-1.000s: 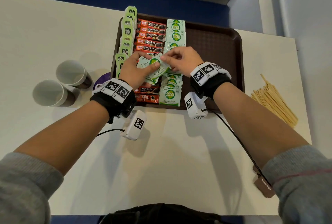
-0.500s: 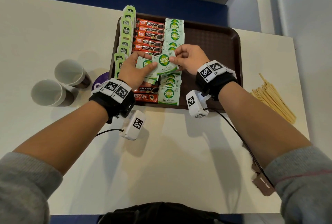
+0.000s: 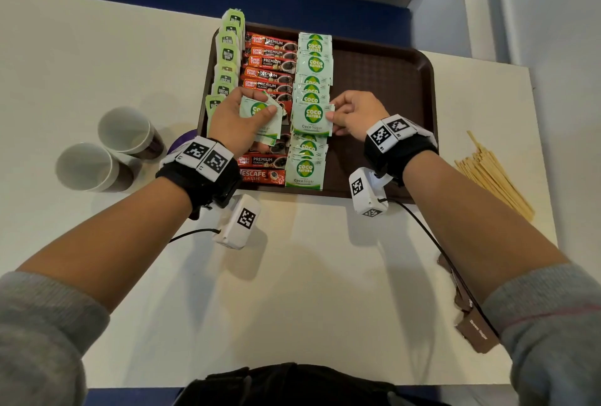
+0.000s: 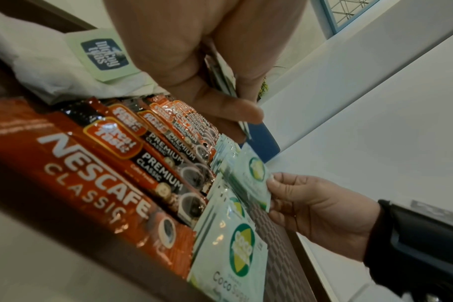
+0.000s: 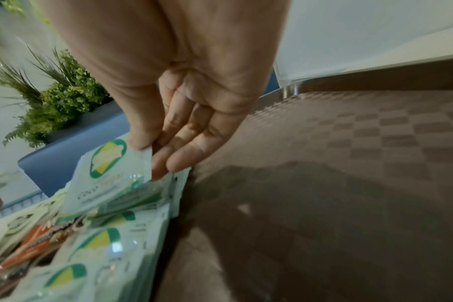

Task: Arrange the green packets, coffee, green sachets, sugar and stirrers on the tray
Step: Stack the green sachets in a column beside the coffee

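Note:
A brown tray (image 3: 383, 80) holds three columns: pale green tea packets (image 3: 227, 54) on the left, red coffee sticks (image 3: 270, 62) in the middle, green-and-white coco sugar sachets (image 3: 313, 63) to their right. My left hand (image 3: 234, 119) grips a small stack of sugar sachets (image 3: 260, 112) above the coffee sticks. My right hand (image 3: 353, 114) pinches one sugar sachet (image 3: 313, 119) by its right edge, over the middle of the sachet column. The pinch shows in the right wrist view, thumb on the sachet (image 5: 109, 163). Wooden stirrers (image 3: 491, 174) lie on the table right of the tray.
Two paper cups (image 3: 107, 148) stand on the white table left of the tray, with a purple thing (image 3: 182, 145) partly hidden behind my left wrist. The tray's right half is bare. A brown tag (image 3: 474, 334) lies by my right forearm.
My right hand has drawn one sachet off the stack in my left hand and carried it right, down over the sachet column. The left hand has stayed in place with the remaining stack.

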The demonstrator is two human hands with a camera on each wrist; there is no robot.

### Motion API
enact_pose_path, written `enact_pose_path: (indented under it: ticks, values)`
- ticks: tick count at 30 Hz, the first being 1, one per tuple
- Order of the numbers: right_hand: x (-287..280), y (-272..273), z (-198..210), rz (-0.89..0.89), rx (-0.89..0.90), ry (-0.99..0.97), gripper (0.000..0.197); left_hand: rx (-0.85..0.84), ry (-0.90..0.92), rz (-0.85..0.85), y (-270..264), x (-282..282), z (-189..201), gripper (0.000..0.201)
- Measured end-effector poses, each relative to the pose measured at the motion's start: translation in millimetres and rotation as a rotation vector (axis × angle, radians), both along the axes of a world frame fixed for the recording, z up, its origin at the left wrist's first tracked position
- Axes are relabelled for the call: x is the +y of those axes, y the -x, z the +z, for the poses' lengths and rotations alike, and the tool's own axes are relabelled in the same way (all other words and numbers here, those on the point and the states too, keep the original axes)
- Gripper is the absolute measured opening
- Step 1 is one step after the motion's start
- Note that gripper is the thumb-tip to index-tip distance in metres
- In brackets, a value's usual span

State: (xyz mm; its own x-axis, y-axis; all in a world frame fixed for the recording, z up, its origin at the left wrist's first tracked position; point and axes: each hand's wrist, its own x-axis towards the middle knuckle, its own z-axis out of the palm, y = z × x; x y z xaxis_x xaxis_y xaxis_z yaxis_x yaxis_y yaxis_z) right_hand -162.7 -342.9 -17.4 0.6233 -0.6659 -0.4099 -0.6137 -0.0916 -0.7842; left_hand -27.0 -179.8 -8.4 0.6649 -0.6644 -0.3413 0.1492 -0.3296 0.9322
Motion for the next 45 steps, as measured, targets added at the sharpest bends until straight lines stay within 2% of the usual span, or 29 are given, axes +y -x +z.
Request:
enact_pose_path:
  ticks: [7, 13, 25, 29, 34, 39, 45]
  values:
    - [3, 3, -8, -0.026, 0.042, 0.068, 0.019, 0.000, -0.008, 0.003, 1, 2, -1, 0.017]
    - [4, 0, -10, -0.042, 0.043, 0.085, 0.008, -0.007, -0.005, -0.008, 0, 2, -3, 0.017]
    - [6, 0, -11, -0.032, 0.083, 0.157, 0.015, -0.007, -0.014, -0.003, -2, 2, -5, 0.016]
    - [3, 1, -11, -0.033, 0.124, 0.193, 0.027, -0.006, -0.021, -0.005, -1, 2, -5, 0.017]
    - [5, -2, -3, -0.045, 0.082, 0.237, 0.021, 0.025, -0.011, 0.000, 2, 2, -3, 0.018]
    - [23, -15, 16, 0.057, -0.006, 0.130, 0.024, 0.030, 0.007, -0.032, 3, 3, -4, 0.023]
    - [39, -29, 23, 0.173, -0.017, -0.033, 0.032, 0.009, 0.030, -0.091, 6, 5, -3, 0.037]
